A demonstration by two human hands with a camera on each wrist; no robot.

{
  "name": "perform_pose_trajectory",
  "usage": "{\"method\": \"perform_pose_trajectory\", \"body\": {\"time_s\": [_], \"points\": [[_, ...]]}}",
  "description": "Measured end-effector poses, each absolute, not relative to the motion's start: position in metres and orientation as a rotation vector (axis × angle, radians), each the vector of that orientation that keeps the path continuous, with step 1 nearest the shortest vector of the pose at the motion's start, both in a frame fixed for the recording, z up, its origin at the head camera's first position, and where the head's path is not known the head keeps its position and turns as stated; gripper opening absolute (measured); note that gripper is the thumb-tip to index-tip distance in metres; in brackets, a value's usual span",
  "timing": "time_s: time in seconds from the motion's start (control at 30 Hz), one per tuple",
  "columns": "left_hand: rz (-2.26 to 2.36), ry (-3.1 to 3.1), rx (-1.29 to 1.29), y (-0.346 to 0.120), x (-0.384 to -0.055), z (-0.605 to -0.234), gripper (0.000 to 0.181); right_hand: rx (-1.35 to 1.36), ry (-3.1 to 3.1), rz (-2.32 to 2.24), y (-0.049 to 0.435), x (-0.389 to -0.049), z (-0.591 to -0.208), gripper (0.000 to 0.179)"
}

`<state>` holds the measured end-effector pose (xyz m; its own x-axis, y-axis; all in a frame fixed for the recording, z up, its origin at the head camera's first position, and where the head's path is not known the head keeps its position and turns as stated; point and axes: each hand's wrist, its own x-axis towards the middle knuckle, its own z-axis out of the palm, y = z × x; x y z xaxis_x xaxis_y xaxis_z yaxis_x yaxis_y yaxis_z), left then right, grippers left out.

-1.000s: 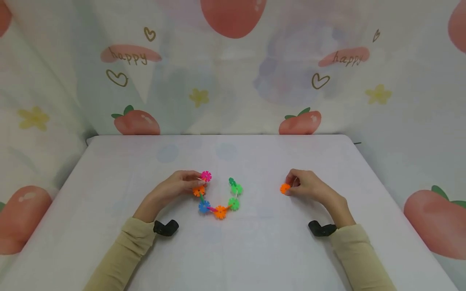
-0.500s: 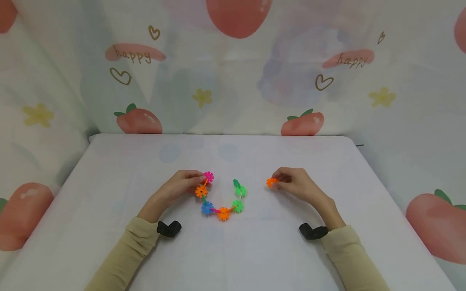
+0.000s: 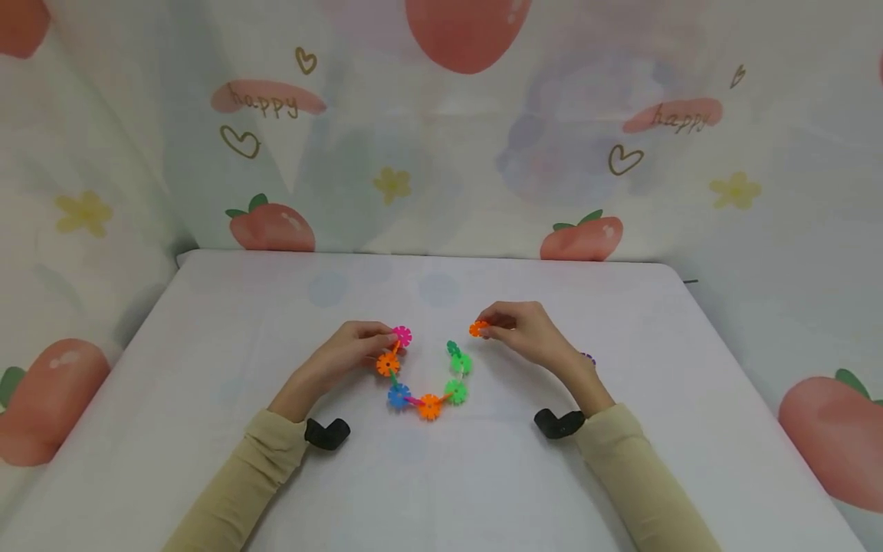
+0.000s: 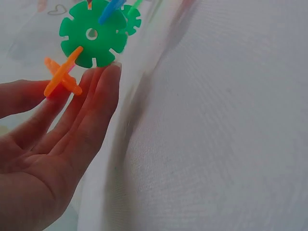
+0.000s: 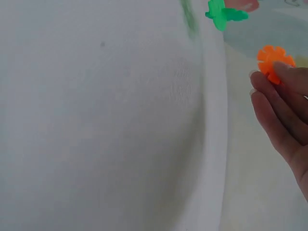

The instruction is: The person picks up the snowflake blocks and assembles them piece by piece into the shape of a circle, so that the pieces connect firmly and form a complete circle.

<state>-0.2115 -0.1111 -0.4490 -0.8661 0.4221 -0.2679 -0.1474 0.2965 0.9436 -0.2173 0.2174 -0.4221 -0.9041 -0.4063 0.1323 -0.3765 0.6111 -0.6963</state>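
Observation:
A curved chain of interlocking snowflake discs (image 3: 430, 407), in orange, blue, green and pink, forms a U between the hands in the head view. My left hand (image 3: 345, 353) pinches the pink disc (image 3: 403, 336) at its left end. Close up in the left wrist view, a green disc (image 4: 94, 36) and orange discs seen edge-on (image 4: 62, 77) are at the fingertips. With thumb and fingers my right hand (image 3: 527, 330) holds a loose orange disc (image 3: 479, 329). It is apart from the dark green disc (image 3: 453, 348) at the chain's right end, slightly above and right of it.
A purple piece (image 3: 589, 359) lies partly hidden behind the right wrist. White cloth covers the table (image 3: 441, 491), and a printed curtain (image 3: 441, 153) stands behind its back edge. Black wrist devices (image 3: 327, 435) sit by both cuffs.
My right hand has moved left and a little away from me with the orange disc, nearing the chain's right end. The purple piece has come into view. My left hand keeps its hold.

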Motion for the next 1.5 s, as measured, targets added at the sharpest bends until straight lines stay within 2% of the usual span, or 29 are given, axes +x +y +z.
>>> {"method": "perform_pose_trajectory", "body": {"time_s": [0.77,1.13,1.37,1.5], "points": [[1.646,2.093,0.247,-0.106,-0.211,-0.452,0.031,-0.900,2.692,-1.199,0.146,-0.232,-0.425,0.006],[1.666,2.132,0.212,-0.102,-0.209,-0.446,0.028,-1.078,2.831,-1.158,0.137,-0.231,-0.429,0.012],[1.656,2.142,0.208,-0.101,-0.209,-0.445,0.029,-0.984,2.763,-1.300,0.138,-0.229,-0.431,0.011],[1.641,2.169,0.183,-0.099,-0.209,-0.447,0.030,-1.079,2.780,-1.248,0.137,-0.228,-0.430,0.010]]}}
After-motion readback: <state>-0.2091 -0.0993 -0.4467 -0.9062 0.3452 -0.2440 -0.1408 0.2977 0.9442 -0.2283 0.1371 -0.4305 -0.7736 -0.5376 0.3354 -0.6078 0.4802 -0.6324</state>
